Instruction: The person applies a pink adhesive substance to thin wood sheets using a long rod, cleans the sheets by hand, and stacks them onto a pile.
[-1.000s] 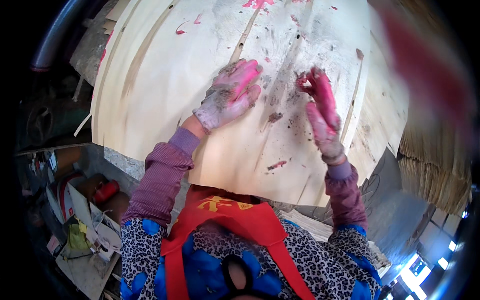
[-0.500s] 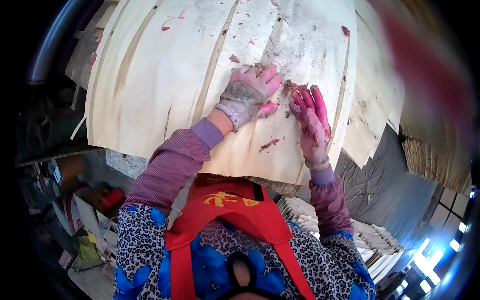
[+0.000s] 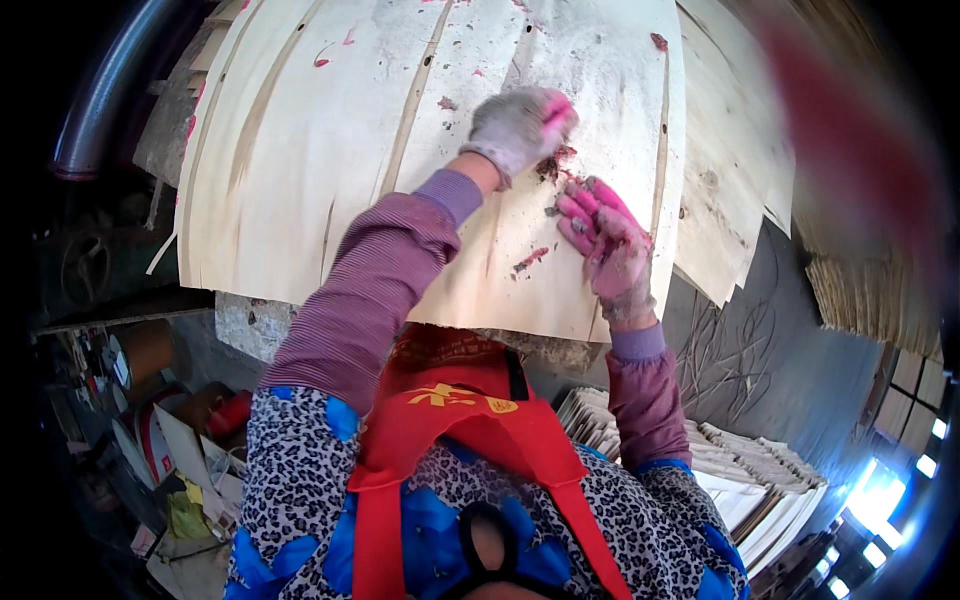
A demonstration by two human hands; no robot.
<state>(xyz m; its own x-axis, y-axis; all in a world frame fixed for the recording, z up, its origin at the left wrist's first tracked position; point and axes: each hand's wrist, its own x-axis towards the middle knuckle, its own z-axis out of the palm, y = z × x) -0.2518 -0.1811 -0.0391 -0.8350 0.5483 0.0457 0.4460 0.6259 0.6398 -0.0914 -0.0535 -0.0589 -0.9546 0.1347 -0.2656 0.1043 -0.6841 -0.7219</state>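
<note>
- One red apron [image 3: 470,425] with yellow marks hangs over the person's leopard-print and blue clothing.
- One pile of pale sheets [image 3: 755,475] lies beyond the apron, toward the right.
- One broad, pale wood sheet [image 3: 345,185] spreads under both gloved hands, streaked brown; its near edge ends just past the apron. To its right, another pale sheet [image 3: 735,165] shows past its edge.
- One thin red-brown strip [image 3: 530,262] lies on the broad sheet, left of the right hand.
- The right hand [image 3: 610,245], in a pink-stained glove, turns its palm partly up; its grip is loose and roomy, fingers slightly bent, with dark specks on the glove.
- One red-brown clump of crumbs [image 3: 553,163] lies between the two hands, close to both.
- The left hand [image 3: 522,130], in a soiled glove with pink fingertips, curls over the sheet just beyond the clump; whether its grip holds anything I cannot tell.
- Farther out, one dark red scrap [image 3: 659,42] sits near the sheet's right edge.
</note>
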